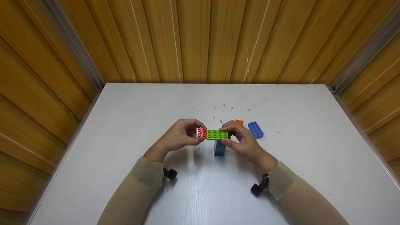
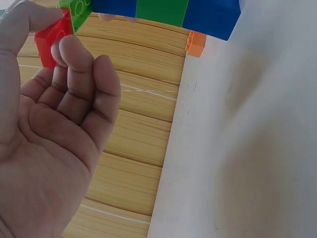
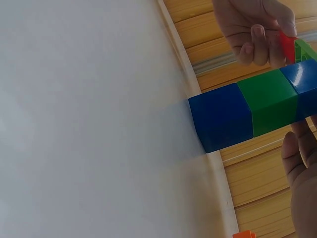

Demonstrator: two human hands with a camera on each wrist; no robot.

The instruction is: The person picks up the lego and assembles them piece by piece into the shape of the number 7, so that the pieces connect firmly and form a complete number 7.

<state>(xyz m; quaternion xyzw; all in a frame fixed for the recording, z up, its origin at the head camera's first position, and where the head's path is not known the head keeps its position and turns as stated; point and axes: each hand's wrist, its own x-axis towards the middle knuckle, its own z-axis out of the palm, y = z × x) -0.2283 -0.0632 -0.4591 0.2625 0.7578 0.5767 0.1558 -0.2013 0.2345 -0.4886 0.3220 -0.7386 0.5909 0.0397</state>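
A stack of blue, green and blue bricks (image 3: 252, 106) stands upright on the white table, with a light green brick (image 1: 216, 134) across its top. The light green brick reaches out to the left past the stack. My left hand (image 1: 178, 136) pinches a red brick (image 1: 201, 132) between thumb and fingers, right at the light green brick's left end. At the opposite end, my right hand (image 1: 245, 143) grips the light green brick with thumb and fingertips. In the left wrist view, the other fingers of the left hand curl loosely below the red brick (image 2: 45, 44).
Beyond the right hand lies an orange brick (image 1: 239, 122), partly hidden by it. A loose blue brick (image 1: 256, 129) lies to its right on the white table (image 1: 140, 106). Wood-patterned panels (image 1: 193, 40) rise behind the table's far edge.
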